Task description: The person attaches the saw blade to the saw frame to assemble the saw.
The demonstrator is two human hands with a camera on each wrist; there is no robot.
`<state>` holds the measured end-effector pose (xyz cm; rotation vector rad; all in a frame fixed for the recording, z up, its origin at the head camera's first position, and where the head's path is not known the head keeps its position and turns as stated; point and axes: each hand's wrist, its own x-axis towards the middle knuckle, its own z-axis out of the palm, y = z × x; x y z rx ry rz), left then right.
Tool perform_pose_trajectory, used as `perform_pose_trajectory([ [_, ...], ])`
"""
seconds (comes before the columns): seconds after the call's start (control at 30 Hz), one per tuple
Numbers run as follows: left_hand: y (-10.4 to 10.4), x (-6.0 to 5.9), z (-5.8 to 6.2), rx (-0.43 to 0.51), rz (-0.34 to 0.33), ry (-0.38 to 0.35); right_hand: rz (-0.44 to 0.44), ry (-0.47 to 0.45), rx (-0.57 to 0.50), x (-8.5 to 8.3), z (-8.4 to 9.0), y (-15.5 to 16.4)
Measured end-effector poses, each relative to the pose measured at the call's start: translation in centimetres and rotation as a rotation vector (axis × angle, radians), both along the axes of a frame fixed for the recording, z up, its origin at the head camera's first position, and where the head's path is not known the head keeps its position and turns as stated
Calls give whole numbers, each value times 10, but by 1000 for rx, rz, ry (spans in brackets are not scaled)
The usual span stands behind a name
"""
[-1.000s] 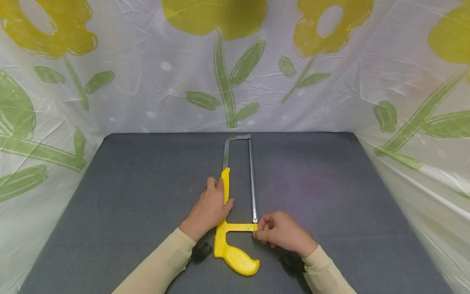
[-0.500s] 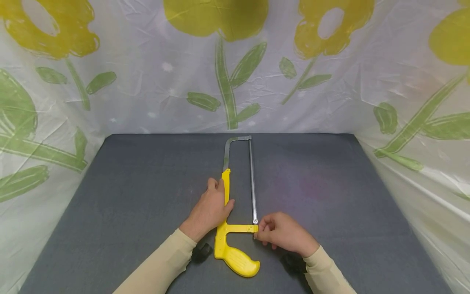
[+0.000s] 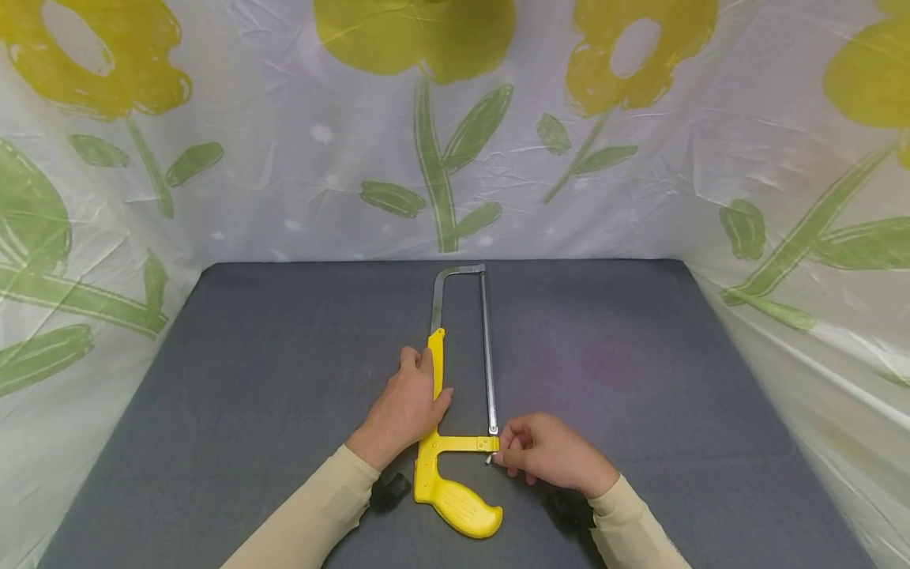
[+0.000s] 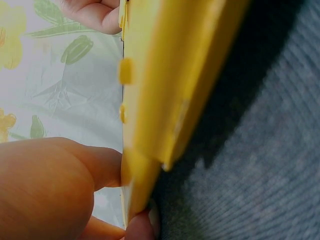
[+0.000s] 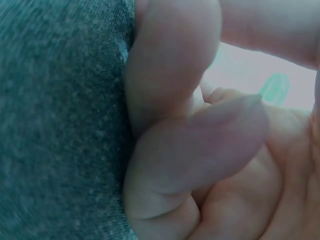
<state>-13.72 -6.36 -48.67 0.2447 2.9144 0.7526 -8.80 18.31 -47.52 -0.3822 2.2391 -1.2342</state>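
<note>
A hacksaw with a yellow handle and a grey metal front bow lies on the dark table, handle toward me. Its straight metal blade runs along the right side. My left hand grips the yellow part of the frame, thumb on the inner side; the left wrist view shows the yellow frame close up between thumb and fingertips. At the blade's near end, my right hand pinches the small metal wing nut beside the yellow crosspiece. Curled fingers mostly hide it in the right wrist view.
A dark grey cloth covers the table. White curtain printed with yellow flowers hangs behind and at both sides. Dark wrist devices sit under both wrists.
A small bright metal end of the wing nut shows more clearly below the crosspiece at my right fingertips. Both hands and the hacksaw otherwise stay in place.
</note>
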Motion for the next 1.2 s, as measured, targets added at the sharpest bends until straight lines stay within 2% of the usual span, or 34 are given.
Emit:
perform_pose_trajectory([
  [0.4, 0, 0, -1, -4, 1, 11, -6, -8, -32, 1, 0, 0],
  [1.2, 1, 0, -1, -15, 3, 3, 1, 7, -10, 3, 3, -1],
])
